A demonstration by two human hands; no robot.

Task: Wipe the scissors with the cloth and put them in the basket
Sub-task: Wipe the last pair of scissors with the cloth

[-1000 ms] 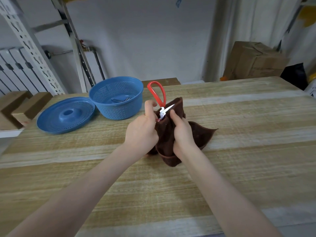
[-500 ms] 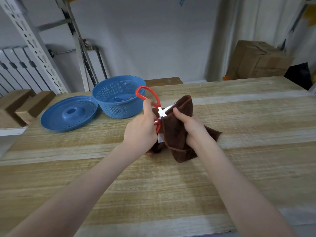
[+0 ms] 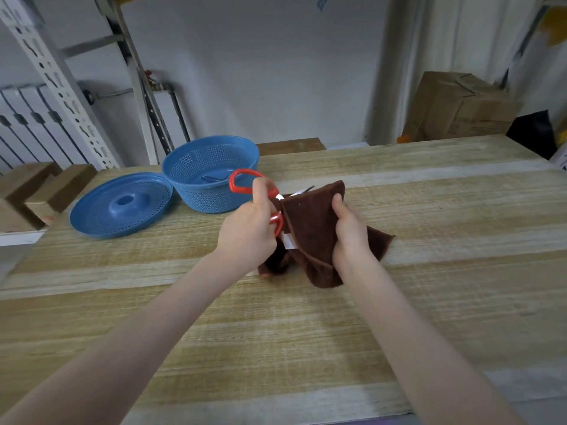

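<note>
While the left hand (image 3: 248, 231) grips the scissors (image 3: 245, 187) and the right hand (image 3: 348, 230) clutches the cloth (image 3: 310, 228), exposed blade tips could nick fingers.

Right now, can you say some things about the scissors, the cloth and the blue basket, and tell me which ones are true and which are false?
1. The left hand holds the scissors by their red handles. True.
2. The cloth is blue. False: it is dark brown.
3. The scissors lie inside the basket. False: they are in the left hand, above the table, to the right of the basket.
4. The right hand grips the cloth. True.
5. The lid sits on top of the basket. False: it lies on the table to the left of the basket, which is open.
</note>
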